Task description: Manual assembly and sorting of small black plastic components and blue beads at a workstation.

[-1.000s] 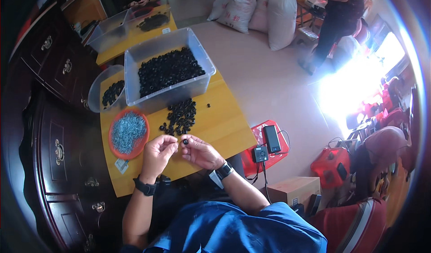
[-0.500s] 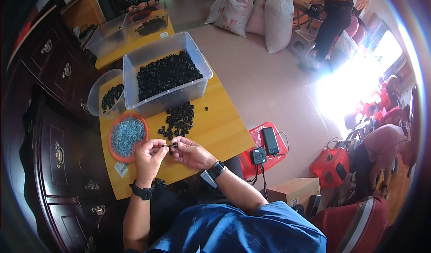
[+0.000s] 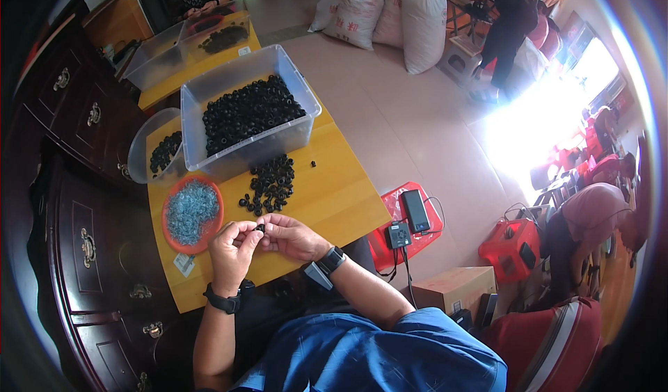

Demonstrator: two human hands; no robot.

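Note:
Fingertips together above the table's near edge, my left hand [image 3: 233, 247] and my right hand [image 3: 293, 237] both pinch a small black ring-shaped part [image 3: 260, 228]. Fingers partly cover it, so its details are hard to make out. Just beyond my hands lies a loose pile of similar black parts [image 3: 271, 182] on the yellow table [image 3: 334, 176]. To the left, an orange-red bowl [image 3: 220, 219] holds a heap of small clear bluish pieces [image 3: 191, 212]. A large clear plastic bin [image 3: 243, 157] behind the pile contains many more black parts [image 3: 254, 114].
A round clear tub [image 3: 142, 152] with black parts stands left of the bin. Dark wooden drawers [image 3: 76, 211] line the left side. Right of the table, a red stool [image 3: 415, 214] carries a power bank and a small box with cables. Other people work farther off.
My hands have come together, and the black pieces they held apart now meet between my fingertips. The whole view has shifted slightly.

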